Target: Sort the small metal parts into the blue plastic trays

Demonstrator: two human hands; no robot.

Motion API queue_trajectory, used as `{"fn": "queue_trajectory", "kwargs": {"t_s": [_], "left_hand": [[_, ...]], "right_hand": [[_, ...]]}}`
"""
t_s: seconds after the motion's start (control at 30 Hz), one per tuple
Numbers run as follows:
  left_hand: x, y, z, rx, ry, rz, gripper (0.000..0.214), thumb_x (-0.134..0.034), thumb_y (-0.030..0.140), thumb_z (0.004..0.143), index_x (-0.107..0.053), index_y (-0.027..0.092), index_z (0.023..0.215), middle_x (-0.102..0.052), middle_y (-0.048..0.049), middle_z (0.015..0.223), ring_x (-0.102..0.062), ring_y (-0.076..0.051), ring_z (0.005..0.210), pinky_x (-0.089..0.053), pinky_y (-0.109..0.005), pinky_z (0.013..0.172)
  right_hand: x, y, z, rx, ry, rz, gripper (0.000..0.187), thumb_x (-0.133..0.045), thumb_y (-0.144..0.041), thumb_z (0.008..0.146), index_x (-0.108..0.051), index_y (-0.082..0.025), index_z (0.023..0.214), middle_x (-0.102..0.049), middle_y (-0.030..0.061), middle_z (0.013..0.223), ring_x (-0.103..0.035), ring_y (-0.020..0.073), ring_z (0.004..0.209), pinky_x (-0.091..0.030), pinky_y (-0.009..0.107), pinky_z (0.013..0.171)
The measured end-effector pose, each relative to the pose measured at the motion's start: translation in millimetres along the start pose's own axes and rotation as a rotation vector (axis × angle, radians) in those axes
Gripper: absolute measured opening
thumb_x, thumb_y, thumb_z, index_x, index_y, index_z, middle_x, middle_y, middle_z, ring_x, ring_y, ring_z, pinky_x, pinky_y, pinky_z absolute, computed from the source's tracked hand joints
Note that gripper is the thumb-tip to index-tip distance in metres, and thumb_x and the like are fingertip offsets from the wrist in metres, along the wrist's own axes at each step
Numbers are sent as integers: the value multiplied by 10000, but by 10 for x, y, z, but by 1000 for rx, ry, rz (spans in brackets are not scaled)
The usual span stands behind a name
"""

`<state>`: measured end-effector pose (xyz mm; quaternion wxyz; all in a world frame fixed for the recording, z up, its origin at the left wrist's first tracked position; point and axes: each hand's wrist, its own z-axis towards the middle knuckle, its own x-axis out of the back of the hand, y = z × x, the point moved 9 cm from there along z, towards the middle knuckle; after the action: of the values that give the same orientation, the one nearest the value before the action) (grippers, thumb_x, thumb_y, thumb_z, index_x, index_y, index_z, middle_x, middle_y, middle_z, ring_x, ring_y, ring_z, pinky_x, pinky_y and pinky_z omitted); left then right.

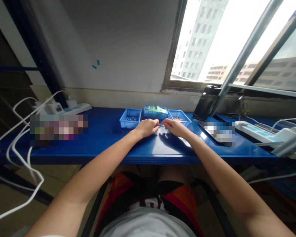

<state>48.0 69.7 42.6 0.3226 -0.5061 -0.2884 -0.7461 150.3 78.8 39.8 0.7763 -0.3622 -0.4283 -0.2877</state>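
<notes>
My left hand (148,127) and my right hand (174,127) face each other low over the blue table, their fingers pinched closed. A small, slim metal piece (161,125) bridges the gap between the fingertips, with an end at each hand; its exact kind is too small to make out. Just beyond my left hand stands a blue bin (130,124) with several loose metal parts. Behind both hands, a middle blue bin (155,115) holds a green and white plastic packet (156,109). A third blue bin (186,121), past my right hand, contains small metal pieces (177,118).
A black bottle (204,102) leans near the window at the right, with a phone-like dark slab (209,133) before it. Power strips (258,131) and white cables (27,161) lie at the sides. A blurred-out item (59,129) rests on the left. The table edge (153,159) is close to my lap.
</notes>
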Motion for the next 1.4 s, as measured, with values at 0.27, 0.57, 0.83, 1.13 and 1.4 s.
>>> {"fn": "queue_trajectory", "kwargs": {"t_s": [0.27, 0.57, 0.83, 1.13, 1.4], "left_hand": [[-28, -19, 10, 11, -14, -4, 241, -423, 374, 869, -581, 238, 988, -666, -50, 899, -634, -217, 838, -460, -276, 710], [4, -21, -13, 36, -3, -18, 250, -428, 376, 839, -604, 203, 875, -666, -64, 822, -631, -219, 761, -456, -270, 645], [25, -32, -31, 77, -23, -36, 201, -447, 321, 817, -599, 195, 852, -662, -61, 819, -624, -196, 739, -448, -250, 642], [-18, -53, -25, 87, -38, 16, 279, -361, 338, 872, -598, 193, 897, -665, -84, 842, -632, -225, 795, -457, -278, 664], [-34, -57, -26, 95, -60, 32, 335, -295, 351, 898, -587, 187, 903, -663, -102, 883, -633, -242, 826, -457, -299, 679]], "right_hand": [[-76, -4, -2, 27, -36, -2, 244, -478, -342, 812, -630, -188, 925, -639, 24, 711, -532, 110, 589, -388, 216, 597], [-65, 34, 1, -10, -46, -8, 209, -460, -282, 827, -636, -184, 883, -644, 18, 680, -534, 114, 591, -376, 211, 581], [-57, 32, -4, -8, -41, -20, 227, -463, -317, 838, -644, -187, 881, -645, 27, 683, -551, 127, 604, -385, 219, 591], [-96, 84, 13, -18, -60, -32, 248, -438, -316, 851, -648, -188, 879, -653, 26, 686, -552, 126, 594, -384, 220, 594], [-84, 51, 13, -25, -63, -19, 252, -413, -308, 871, -632, -191, 825, -654, 17, 690, -559, 117, 608, -382, 208, 607]]}}
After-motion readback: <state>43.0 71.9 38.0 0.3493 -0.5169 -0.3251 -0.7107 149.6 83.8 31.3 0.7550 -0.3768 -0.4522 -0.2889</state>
